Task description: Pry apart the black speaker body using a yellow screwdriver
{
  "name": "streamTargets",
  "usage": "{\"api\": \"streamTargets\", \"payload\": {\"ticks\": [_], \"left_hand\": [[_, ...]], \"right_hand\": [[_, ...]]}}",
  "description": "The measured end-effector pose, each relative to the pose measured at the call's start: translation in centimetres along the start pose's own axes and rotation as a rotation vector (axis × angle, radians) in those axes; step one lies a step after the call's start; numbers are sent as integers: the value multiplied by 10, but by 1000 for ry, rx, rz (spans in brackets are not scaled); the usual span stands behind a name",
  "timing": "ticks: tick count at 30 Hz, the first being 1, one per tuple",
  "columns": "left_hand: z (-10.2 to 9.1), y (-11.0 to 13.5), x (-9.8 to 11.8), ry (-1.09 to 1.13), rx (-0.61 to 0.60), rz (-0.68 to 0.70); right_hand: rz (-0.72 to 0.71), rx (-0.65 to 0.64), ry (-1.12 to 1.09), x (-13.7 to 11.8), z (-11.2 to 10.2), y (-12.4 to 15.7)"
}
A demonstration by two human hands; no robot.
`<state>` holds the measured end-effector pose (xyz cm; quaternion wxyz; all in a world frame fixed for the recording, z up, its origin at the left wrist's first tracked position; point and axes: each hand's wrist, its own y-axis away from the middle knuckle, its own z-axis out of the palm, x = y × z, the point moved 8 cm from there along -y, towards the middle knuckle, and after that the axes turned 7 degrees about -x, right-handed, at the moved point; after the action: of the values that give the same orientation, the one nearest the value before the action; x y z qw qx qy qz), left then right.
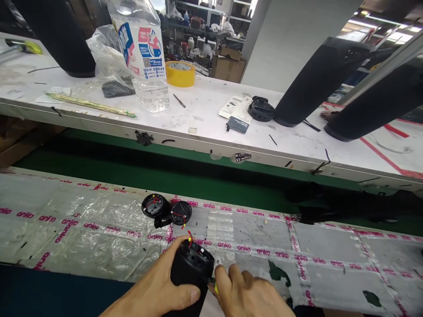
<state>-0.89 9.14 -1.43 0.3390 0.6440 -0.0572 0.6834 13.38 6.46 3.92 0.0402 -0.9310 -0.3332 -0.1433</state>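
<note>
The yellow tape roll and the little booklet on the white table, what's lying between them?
In the head view, a small dark pen-like stick lies between the yellow tape roll and the booklet on the white table; otherwise only specks.

The word "anko" is printed in pink again and again on the tape stuck across the near counter. The bottle has a blue, white and red label with big Chinese letters and a small square code, but they are too small to read. The leaflet and the small sticker on the far counter's edge carry print too tiny to read.
</note>
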Motion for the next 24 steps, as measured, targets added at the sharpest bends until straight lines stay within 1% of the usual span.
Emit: {"api": "streamTargets", "payload": {"ticks": [2,4,6,7,10,13,16,24], "left_hand": [[2,-2,2,50,-38,19],[7,-5,4,133,-107,33],[11,-7,7,195,-151,50],[11,-8,8,210,-159,57],[11,-8,9,202,-156,69],[8,-7,9,146,-136,60],[5,-5,8,116,-114,51],[3,-3,7,91,-87,23]], "right_hand": [[-24,26,-147,2,4,0],[-34,57,-382,8,7,0],[4,86,-539,16,10,1],[34,96,-557,19,11,2],[68,117,-480,17,8,3],[40,82,-426,9,9,2],[27,38,-422,5,14,1],[4,67,-421,7,11,0]]}}
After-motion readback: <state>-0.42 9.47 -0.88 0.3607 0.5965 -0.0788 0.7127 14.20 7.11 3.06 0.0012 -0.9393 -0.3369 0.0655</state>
